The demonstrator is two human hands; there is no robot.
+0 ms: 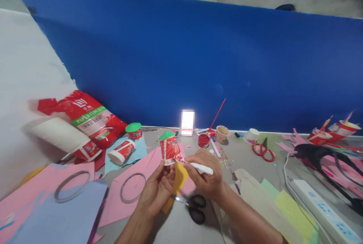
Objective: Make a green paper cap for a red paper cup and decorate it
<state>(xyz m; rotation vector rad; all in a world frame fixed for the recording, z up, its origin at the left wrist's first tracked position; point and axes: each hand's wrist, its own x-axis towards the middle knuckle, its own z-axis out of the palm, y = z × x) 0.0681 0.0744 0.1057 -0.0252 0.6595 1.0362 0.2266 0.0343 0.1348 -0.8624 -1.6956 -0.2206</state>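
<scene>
My left hand (157,190) is closed round the bottom of a red paper cup (170,148) turned upside down, with a green paper cone on top. A yellow paper piece (178,181) hangs below the cup, by my fingers. My right hand (204,174) grips a white glue stick or pen (200,167) and its tip touches the cup's lower edge. Black-handled scissors (193,204) lie on the table just beneath both hands.
A blue partition (198,66) stands across the back, with people's heads behind it. A stack of paper cups (61,135) and red bag lie left. Pink and blue sheets, two tape rings, red scissors (263,150), small cups and a power strip (323,210) lie around.
</scene>
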